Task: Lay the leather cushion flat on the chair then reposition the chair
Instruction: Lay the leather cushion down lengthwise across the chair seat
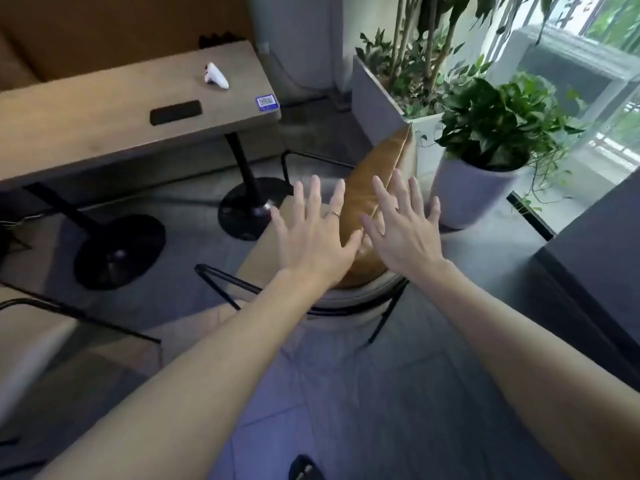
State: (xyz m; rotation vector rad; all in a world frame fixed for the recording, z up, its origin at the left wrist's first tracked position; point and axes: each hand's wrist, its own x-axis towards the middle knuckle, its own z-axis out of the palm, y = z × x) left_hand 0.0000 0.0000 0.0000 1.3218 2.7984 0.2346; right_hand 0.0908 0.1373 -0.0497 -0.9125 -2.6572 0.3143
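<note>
A tan leather cushion [375,174] stands on edge on a beige chair [263,258] with a thin black metal frame, its top corner leaning toward the planters. My left hand [311,233] hovers over the cushion's left side with fingers spread, a ring on one finger. My right hand [401,226] is spread over the cushion's right side. Both hands hold nothing. Whether the palms touch the leather is unclear. The cushion's lower part is hidden behind my hands.
A wooden table [104,129] on black pedestal bases stands left, bearing a white controller [215,76] and a black bar [175,112]. A square planter [377,109] and a round potted plant [481,188] crowd the chair's far right. A dark cabinet [599,251] is right.
</note>
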